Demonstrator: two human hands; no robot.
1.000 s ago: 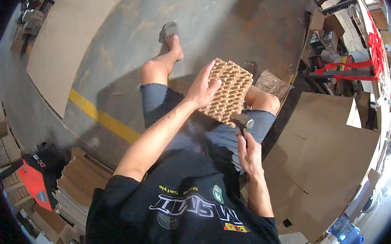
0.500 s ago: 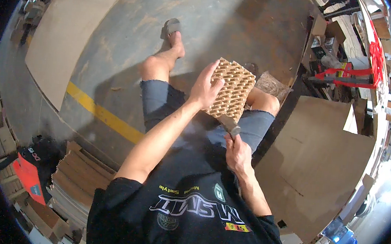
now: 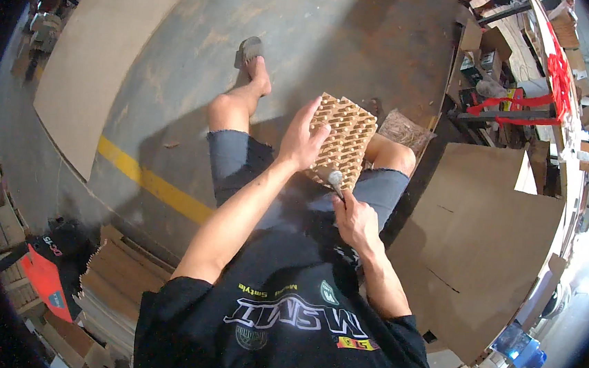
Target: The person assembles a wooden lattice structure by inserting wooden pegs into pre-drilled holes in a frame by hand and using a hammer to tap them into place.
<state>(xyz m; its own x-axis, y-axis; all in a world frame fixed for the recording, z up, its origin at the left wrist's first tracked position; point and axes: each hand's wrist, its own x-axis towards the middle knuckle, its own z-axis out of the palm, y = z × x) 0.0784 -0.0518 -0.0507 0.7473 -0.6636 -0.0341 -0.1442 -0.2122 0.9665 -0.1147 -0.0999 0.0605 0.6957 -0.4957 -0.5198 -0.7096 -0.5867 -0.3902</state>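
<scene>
My left hand (image 3: 302, 143) grips the left edge of a tan board (image 3: 347, 129) covered with rows of short wooden pegs, its thumb lying over the face. The board is held tilted above my lap, between my knees. In my right hand (image 3: 356, 221) is a hammer (image 3: 336, 178), gripped by its handle. The hammer's rounded metal head is over the board's near edge, in front of the lowest pegs. Whether it touches them I cannot tell.
A clear bag of wood-coloured bits (image 3: 406, 130) lies beyond my right knee. Large cardboard sheets (image 3: 473, 246) stand at the right, with another sheet (image 3: 104, 51) at the far left. Stacked cardboard (image 3: 121, 274) and a black-and-red bag (image 3: 49, 272) sit at the near left.
The hammer head has moved left and away from me, from the board's near corner to over its near edge. My left hand keeps its hold, and the board has shifted slightly.
</scene>
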